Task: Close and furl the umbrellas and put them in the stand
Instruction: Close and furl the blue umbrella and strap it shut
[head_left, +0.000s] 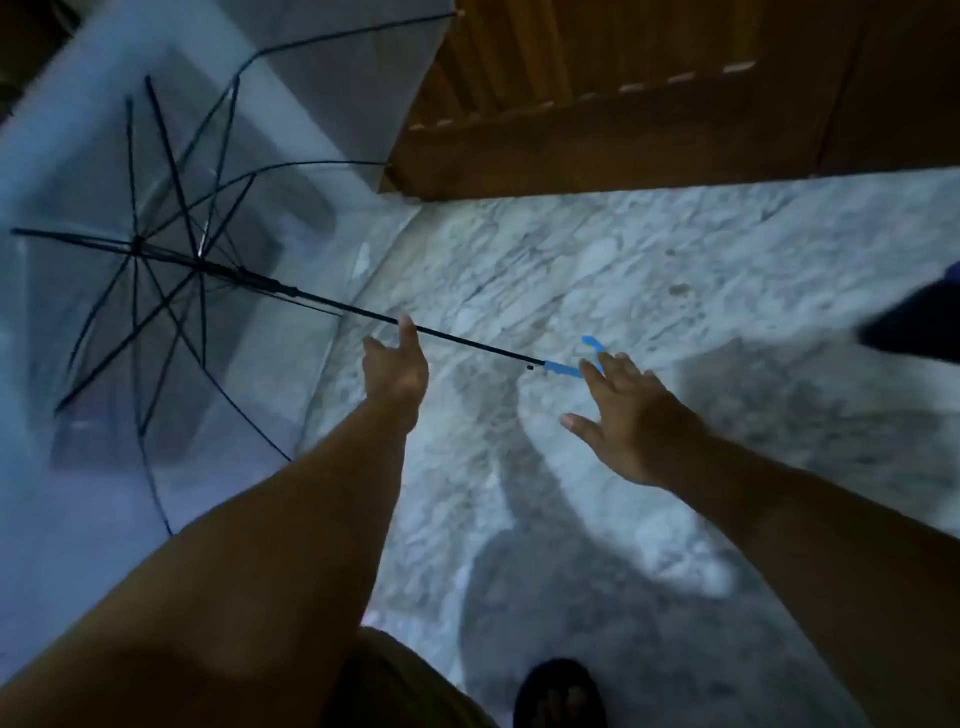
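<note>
An open umbrella with a clear canopy and black ribs lies on its side at the left, its canopy facing away. Its thin black shaft runs right to a curved blue handle. My left hand reaches to the shaft's middle, fingers extended, one fingertip at the shaft. Over at the handle end, my right hand is spread open with its fingertips touching the blue handle. Neither hand grips anything. No stand is in view.
The floor is pale marble. A brown wooden door closes off the back. A dark object sits at the right edge. My foot in a dark sandal is at the bottom.
</note>
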